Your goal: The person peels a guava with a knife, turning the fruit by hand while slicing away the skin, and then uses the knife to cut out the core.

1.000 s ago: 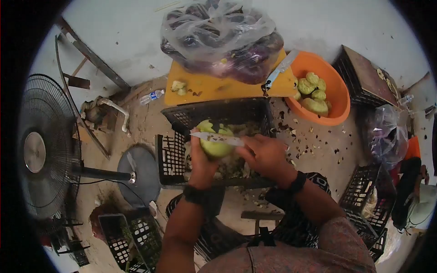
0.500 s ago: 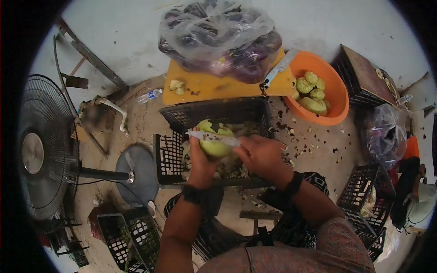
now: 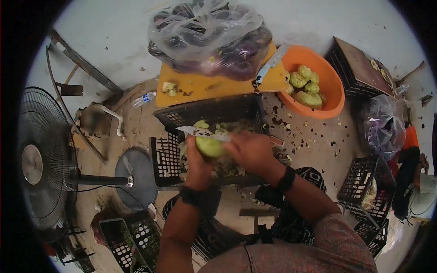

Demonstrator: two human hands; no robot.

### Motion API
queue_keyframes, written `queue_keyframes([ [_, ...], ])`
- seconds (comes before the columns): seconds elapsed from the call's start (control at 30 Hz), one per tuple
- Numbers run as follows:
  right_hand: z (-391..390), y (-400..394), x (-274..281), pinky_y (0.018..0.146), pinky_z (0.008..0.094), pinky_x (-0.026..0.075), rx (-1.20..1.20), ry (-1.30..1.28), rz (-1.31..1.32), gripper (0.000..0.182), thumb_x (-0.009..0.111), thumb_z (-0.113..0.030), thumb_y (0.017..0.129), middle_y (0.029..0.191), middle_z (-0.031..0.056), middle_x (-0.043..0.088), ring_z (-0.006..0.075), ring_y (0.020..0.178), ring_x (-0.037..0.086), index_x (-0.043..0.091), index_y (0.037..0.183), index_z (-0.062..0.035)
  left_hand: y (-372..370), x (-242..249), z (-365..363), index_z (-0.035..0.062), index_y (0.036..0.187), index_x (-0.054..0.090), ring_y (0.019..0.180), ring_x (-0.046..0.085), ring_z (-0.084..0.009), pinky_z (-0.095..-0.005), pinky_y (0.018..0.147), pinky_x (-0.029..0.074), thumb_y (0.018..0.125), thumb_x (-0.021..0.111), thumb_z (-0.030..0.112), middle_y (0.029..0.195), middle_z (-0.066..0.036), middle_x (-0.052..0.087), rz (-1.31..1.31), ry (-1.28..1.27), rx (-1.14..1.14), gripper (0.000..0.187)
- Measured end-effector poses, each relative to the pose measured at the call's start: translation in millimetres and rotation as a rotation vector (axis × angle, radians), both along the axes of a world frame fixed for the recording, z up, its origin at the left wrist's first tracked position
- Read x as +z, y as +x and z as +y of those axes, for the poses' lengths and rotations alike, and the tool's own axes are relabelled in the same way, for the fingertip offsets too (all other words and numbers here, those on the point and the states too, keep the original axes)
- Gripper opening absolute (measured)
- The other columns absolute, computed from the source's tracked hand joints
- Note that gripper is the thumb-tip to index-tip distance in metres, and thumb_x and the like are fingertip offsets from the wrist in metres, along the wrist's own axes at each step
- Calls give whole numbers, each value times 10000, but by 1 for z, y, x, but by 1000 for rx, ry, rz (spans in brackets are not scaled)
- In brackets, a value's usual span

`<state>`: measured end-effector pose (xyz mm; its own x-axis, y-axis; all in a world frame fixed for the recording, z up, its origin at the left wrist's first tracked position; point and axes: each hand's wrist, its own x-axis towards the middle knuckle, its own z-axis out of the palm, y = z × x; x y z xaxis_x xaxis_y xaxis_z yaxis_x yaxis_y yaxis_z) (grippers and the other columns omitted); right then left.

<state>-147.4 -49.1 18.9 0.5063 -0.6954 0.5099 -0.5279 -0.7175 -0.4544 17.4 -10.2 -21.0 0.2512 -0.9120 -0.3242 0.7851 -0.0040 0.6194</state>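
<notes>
A pale green vegetable (image 3: 210,147) rests in my left hand (image 3: 198,164), whose fingers wrap round its left side. My right hand (image 3: 251,150) is closed round a knife (image 3: 205,133), its handle hidden in my fist. The blade points left and lies across the top of the vegetable, with small dark and pale bits stuck to it. Both hands are over a black plastic crate (image 3: 218,106) that holds peelings.
Behind the crate, a yellow board (image 3: 191,91) bears a plastic bag of purple vegetables (image 3: 209,41) and a cleaver (image 3: 273,61). An orange basin (image 3: 334,98) of green vegetables stands right. A fan (image 3: 33,164) is at left, more crates (image 3: 359,182) at right.
The whole view has shifted slightly. Both hands still hold the vegetable and the knife, and the blade has moved a little to the left across the top.
</notes>
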Motion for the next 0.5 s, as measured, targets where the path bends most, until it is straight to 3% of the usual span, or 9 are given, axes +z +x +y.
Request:
queue_keyframes([
  [0.33, 2, -6, 1, 498, 405, 475, -26, 20, 64, 281, 601, -372, 858, 679, 94, 584, 288, 580, 593, 606, 830, -93, 0, 16, 2, 117, 1204, 506, 1011, 588, -230, -400, 856, 489, 951, 387, 460, 1110, -62, 596, 3, 69, 59, 442],
  [0.4, 2, -5, 5, 504, 417, 474, -24, 54, 58, 294, 587, -380, 865, 687, 105, 590, 300, 590, 596, 605, 834, -89, -4, 18, 4, 126, 1178, 510, 987, 590, -211, -382, 825, 494, 956, 385, 444, 1093, -55, 593, -122, 47, 17, 407],
  [0.5, 0, -3, 6, 515, 438, 471, -22, 117, 50, 315, 564, -392, 877, 699, 123, 597, 321, 609, 601, 604, 832, -83, -9, 19, 1, 137, 1155, 502, 960, 586, -191, -372, 807, 493, 963, 386, 422, 1068, -42, 583, -40, 38, 8, 363],
])
